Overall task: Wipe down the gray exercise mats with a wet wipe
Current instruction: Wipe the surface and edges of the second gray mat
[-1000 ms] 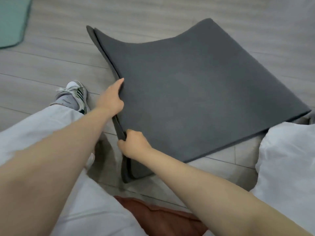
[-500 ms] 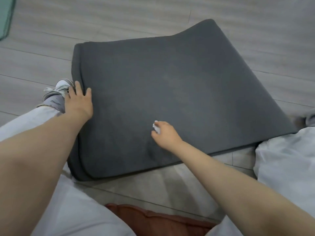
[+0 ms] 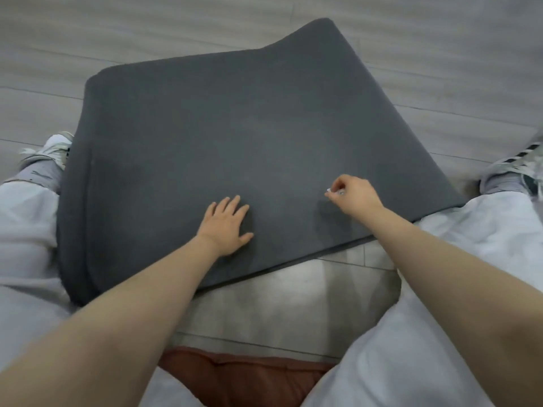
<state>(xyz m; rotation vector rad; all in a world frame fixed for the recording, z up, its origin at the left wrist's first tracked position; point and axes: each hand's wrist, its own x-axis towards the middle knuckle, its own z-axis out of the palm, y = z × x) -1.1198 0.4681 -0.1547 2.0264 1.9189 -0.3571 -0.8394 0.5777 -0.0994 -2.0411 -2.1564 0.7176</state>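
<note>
A dark gray exercise mat [image 3: 235, 136] lies folded on the floor between my legs, its fold on the left and a second layer showing beneath the near edge. My left hand [image 3: 227, 226] rests flat on the mat near its front edge, fingers spread, holding nothing. My right hand [image 3: 354, 195] hovers at the mat's right front part, fingers curled around a small white wet wipe [image 3: 333, 191], of which only a scrap shows.
Pale trouser legs flank the mat, with a sneaker at the left [image 3: 48, 149] and another at the right [image 3: 521, 161]. A reddish-brown cushion [image 3: 244, 374] lies under me. Gray wood-look floor [image 3: 293, 301] surrounds everything.
The mat was dropped flat from a lifted edge. My left hand moved from the mat's left fold to its front middle. My right hand with the wipe shifted rightward.
</note>
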